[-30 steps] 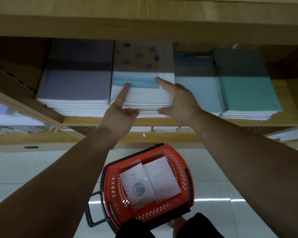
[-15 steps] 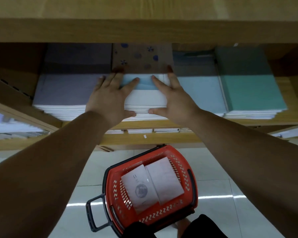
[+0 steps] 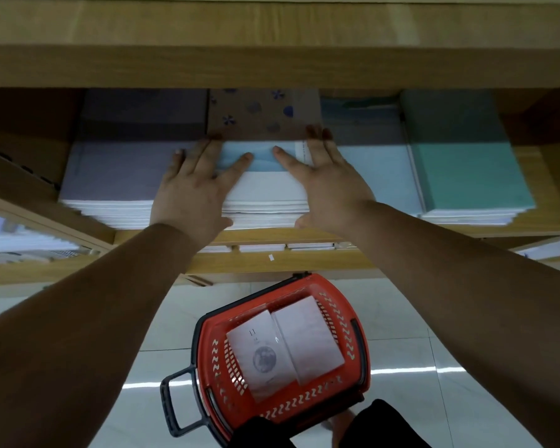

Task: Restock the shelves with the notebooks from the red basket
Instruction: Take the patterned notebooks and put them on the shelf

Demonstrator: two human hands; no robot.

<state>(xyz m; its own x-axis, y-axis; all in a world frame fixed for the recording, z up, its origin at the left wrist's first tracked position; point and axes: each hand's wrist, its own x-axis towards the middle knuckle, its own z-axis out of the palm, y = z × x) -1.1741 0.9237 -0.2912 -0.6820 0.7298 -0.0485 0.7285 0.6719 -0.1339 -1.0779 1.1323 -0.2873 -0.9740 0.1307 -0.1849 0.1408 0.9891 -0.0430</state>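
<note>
Both hands are flat with fingers straight and spread; neither is curled round anything.

1. The left hand rests palm down on the left margin of the centre stack of notebooks. Its outer fingers overlap the purple stack directly to its left. Its forefinger lies on the blue band of the top cover.
2. The right hand rests palm down on the right margin of the same stack, with its forefinger on the blue band opposite the left forefinger. Its outer fingers run along the stack's right edge, next to the pale blue stack.
3. Both thumbs sit low at the front face of the centre stack and appear to press against the page edges; contact is not clear in this view.
4. The top cover lies between the two hands. Its brown patterned part extends beyond the fingertips, in shadow under the upper shelf board.
5. A teal stack lies further right of the right hand, on the same shelf.
6. Below the wrists, the red basket stands on the tiled floor. Two pale notebooks lie in it side by side, the left one bearing a round grey emblem.
</note>
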